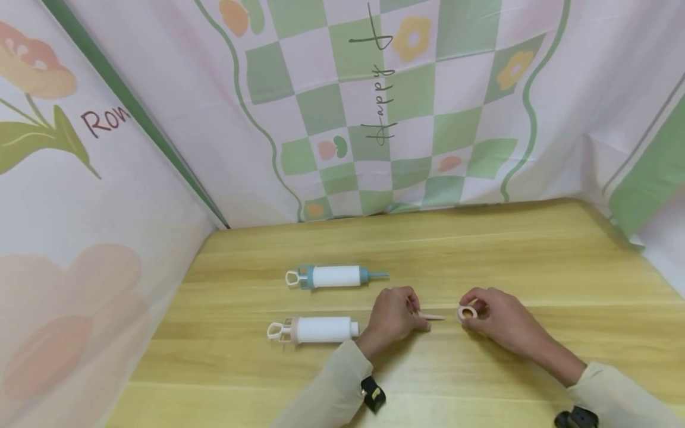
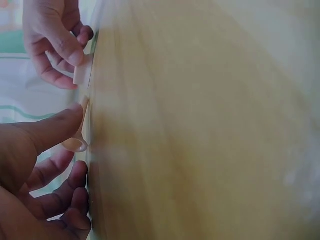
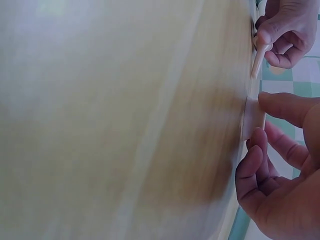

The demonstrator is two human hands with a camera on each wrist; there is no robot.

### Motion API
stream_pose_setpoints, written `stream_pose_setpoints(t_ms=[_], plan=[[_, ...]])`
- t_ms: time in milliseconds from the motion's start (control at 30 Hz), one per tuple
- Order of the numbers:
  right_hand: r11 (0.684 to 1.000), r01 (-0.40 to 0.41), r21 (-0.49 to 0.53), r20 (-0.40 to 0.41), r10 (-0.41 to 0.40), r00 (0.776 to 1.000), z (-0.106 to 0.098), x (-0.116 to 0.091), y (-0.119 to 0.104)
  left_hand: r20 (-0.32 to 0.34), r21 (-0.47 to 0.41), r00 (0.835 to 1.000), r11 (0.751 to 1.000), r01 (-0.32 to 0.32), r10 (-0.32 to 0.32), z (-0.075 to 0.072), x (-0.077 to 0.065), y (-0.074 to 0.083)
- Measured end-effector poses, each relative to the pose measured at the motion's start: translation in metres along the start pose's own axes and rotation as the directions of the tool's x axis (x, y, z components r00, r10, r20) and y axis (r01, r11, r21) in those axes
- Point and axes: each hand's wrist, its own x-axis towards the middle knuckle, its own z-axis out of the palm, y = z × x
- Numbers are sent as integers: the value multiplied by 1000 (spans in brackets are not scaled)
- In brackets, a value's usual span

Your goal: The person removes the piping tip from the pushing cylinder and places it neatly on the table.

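My left hand (image 1: 393,312) pinches a beige nozzle (image 1: 432,317) between thumb and fingers, its thin spout pointing right in the head view. The wide, hollow end of that nozzle (image 2: 76,145) shows in the left wrist view. A short way to the right, my right hand (image 1: 505,321) holds a beige ring (image 1: 460,317) by its edges, its round opening partly facing the head camera. The ring's flat side wall (image 3: 253,118) appears in the right wrist view. Nozzle tip and ring are apart, close over the table.
Left of my left hand lies a white syringe-like barrel (image 1: 323,330) with a beige collar, a loop handle and a bare stub end. Behind it is a similar one (image 1: 336,276) with blue-green collar and nozzle. Printed cloth (image 1: 407,119) hangs behind the wooden table (image 1: 481,244).
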Motion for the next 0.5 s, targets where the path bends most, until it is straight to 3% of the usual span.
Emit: stream_pose_setpoints(t_ms=[500], plan=[[998,-17,-58,-61,14,998,-4,-4,-7,-1,-18,999,998,-53,53,-3,-3,-4]])
